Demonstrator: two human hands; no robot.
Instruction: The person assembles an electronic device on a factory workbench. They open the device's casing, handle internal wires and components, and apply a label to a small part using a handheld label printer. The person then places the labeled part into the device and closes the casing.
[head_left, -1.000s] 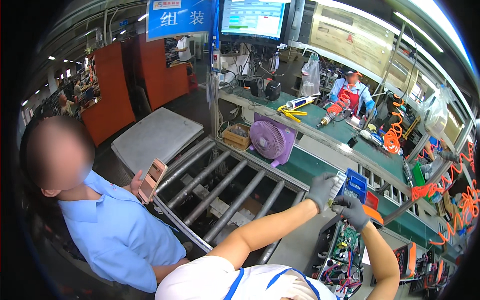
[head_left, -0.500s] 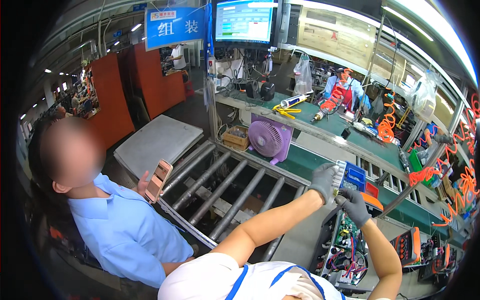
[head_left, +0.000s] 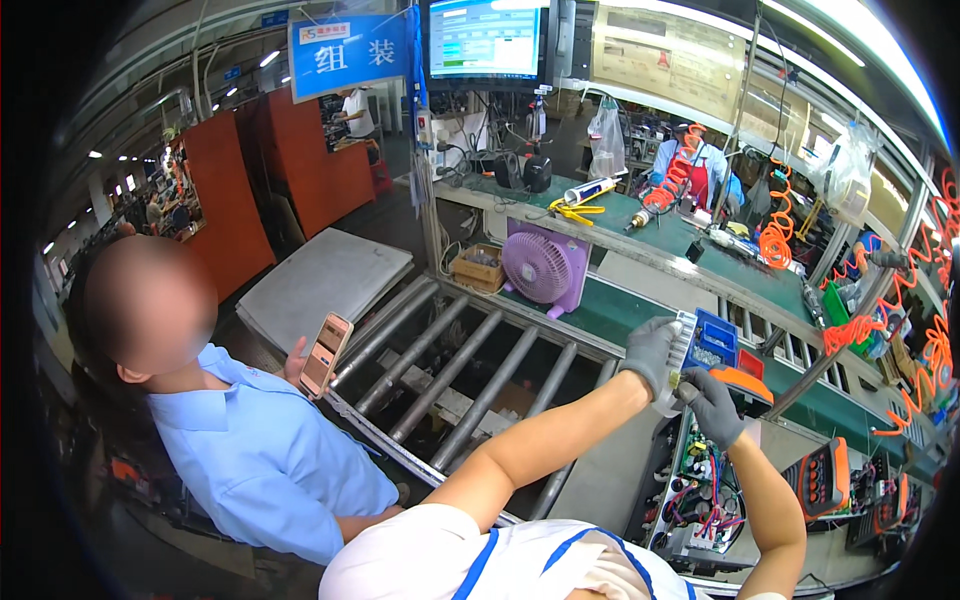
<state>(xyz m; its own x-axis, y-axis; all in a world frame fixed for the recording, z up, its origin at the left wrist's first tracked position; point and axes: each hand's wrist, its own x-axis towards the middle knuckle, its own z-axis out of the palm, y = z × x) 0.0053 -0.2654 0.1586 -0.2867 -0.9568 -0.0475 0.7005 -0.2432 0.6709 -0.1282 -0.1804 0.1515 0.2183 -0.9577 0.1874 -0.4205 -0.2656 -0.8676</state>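
My left hand (head_left: 650, 354), in a grey glove, is closed around a silver finned metal piece (head_left: 683, 340) that looks like a heat sink and is held upright above the bench. My right hand (head_left: 713, 408), gloved the same way, has its fingers bent together at the lower end of the finned piece. A small yellowish bit shows at those fingertips, too small to name. Below my right hand lies an opened electronic unit (head_left: 700, 490) with green circuit boards, capacitors and coloured wires.
Blue bins (head_left: 714, 338) of small parts and a red bin (head_left: 750, 364) stand beyond my hands. Orange-and-black units (head_left: 818, 480) sit at right. A purple fan (head_left: 540, 268) stands behind the roller conveyor (head_left: 478, 390). At left, a person in blue (head_left: 250, 450) holds a phone (head_left: 326, 356).
The view has shifted slightly. Both hands stay at the finned piece, with my right fingers turned a little and the yellowish bit now showing. The person's phone is still held up.
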